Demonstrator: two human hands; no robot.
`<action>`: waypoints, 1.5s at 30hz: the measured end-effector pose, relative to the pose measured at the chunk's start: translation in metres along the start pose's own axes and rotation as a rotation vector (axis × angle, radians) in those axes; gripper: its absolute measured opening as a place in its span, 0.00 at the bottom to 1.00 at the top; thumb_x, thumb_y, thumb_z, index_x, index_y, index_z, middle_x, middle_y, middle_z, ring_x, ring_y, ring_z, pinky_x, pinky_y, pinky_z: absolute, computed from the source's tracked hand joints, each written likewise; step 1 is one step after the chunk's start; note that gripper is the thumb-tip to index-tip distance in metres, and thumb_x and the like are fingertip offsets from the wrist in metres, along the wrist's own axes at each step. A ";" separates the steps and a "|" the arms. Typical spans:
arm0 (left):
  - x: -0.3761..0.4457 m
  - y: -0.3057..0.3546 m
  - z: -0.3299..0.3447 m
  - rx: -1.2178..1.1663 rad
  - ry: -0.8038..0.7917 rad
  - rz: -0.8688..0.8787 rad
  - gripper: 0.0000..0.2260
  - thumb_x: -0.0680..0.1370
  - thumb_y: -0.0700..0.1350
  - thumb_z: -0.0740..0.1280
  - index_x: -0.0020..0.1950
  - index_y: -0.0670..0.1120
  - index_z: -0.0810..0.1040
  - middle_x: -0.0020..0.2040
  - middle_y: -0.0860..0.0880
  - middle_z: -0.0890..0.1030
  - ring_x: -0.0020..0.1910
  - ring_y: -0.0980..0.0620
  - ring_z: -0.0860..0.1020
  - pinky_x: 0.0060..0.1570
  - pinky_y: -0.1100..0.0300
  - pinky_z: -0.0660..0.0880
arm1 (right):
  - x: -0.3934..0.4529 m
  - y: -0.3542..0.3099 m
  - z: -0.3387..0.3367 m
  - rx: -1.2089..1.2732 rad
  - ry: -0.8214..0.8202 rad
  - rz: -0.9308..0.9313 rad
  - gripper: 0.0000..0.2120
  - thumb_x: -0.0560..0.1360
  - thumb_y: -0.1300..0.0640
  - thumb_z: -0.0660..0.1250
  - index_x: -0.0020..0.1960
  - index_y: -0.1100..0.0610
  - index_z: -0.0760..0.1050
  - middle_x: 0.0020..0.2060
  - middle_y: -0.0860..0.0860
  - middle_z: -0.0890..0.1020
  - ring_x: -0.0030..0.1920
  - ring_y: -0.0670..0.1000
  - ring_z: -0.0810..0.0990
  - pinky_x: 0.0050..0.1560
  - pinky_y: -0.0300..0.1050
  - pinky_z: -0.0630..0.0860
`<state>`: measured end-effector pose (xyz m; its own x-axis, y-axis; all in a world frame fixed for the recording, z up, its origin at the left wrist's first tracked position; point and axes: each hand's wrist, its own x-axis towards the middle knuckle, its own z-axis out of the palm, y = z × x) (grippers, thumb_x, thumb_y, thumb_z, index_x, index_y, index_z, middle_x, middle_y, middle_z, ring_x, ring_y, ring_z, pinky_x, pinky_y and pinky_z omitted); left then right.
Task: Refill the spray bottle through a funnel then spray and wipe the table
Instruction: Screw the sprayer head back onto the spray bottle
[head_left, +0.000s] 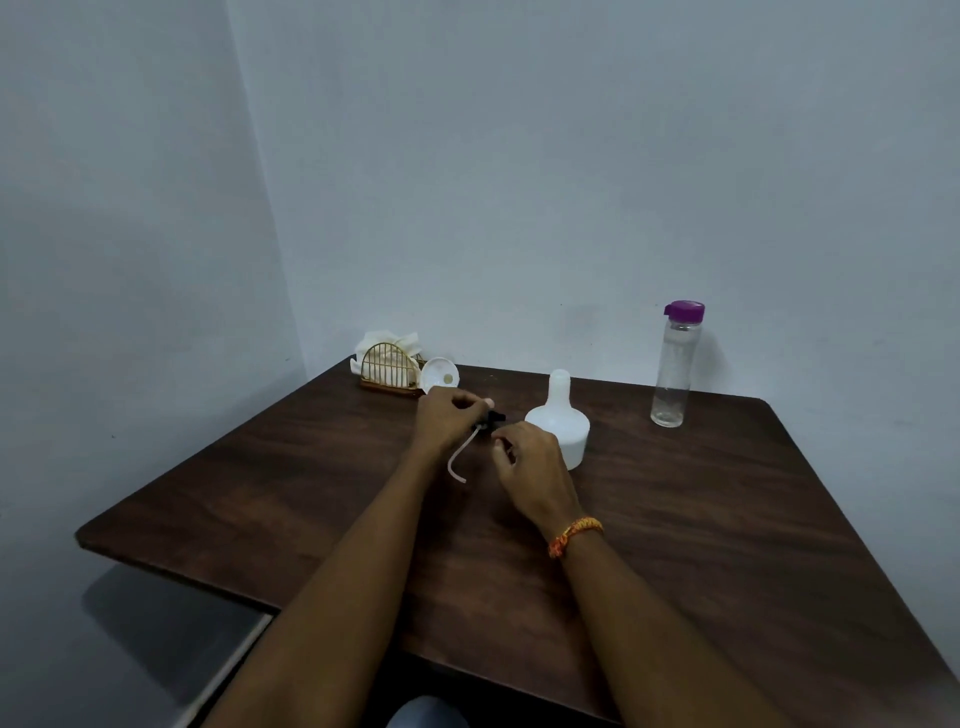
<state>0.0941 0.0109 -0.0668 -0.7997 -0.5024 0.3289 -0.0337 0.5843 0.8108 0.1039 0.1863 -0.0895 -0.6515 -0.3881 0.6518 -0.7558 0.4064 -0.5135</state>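
Note:
The white spray bottle (561, 421) stands upright in the middle of the dark wooden table (727, 519), its neck uncapped. My left hand (449, 418) grips the black spray head (493, 418), whose pale dip tube (457, 460) curves down toward the tabletop. Just left of the bottle, my right hand (530, 462) hovers with loosely curled fingers and holds nothing I can make out. A white funnel (440, 374) leans against the napkin holder at the back. A clear water bottle (675, 366) with a purple cap stands at the back right.
A gold wire holder (389, 371) with white napkins sits at the table's back left corner. Grey walls close in behind and to the left. The table's front left edge drops off to a grey floor.

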 end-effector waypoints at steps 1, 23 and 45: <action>-0.001 -0.001 0.004 0.090 -0.044 -0.018 0.10 0.73 0.55 0.78 0.45 0.50 0.89 0.40 0.56 0.87 0.42 0.60 0.83 0.49 0.59 0.80 | -0.002 0.001 -0.004 -0.004 -0.001 0.010 0.05 0.79 0.64 0.70 0.49 0.61 0.85 0.43 0.55 0.85 0.41 0.48 0.80 0.43 0.41 0.77; -0.039 0.148 0.011 -0.915 0.009 0.167 0.10 0.79 0.43 0.75 0.58 0.40 0.87 0.55 0.48 0.87 0.47 0.55 0.85 0.43 0.59 0.81 | 0.054 -0.010 -0.102 0.836 0.068 0.264 0.09 0.84 0.60 0.68 0.58 0.62 0.86 0.42 0.61 0.85 0.35 0.50 0.76 0.32 0.41 0.71; -0.021 0.082 0.065 -0.474 -0.167 0.215 0.26 0.78 0.36 0.73 0.76 0.45 0.75 0.67 0.54 0.83 0.68 0.60 0.79 0.71 0.55 0.75 | 0.109 0.028 -0.119 0.133 0.308 -0.149 0.11 0.85 0.64 0.63 0.60 0.62 0.83 0.54 0.53 0.87 0.52 0.50 0.84 0.53 0.37 0.80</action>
<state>0.0691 0.1104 -0.0385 -0.8441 -0.2729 0.4615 0.3844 0.2919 0.8758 0.0199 0.2537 0.0332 -0.4990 -0.1596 0.8518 -0.8558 0.2456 -0.4553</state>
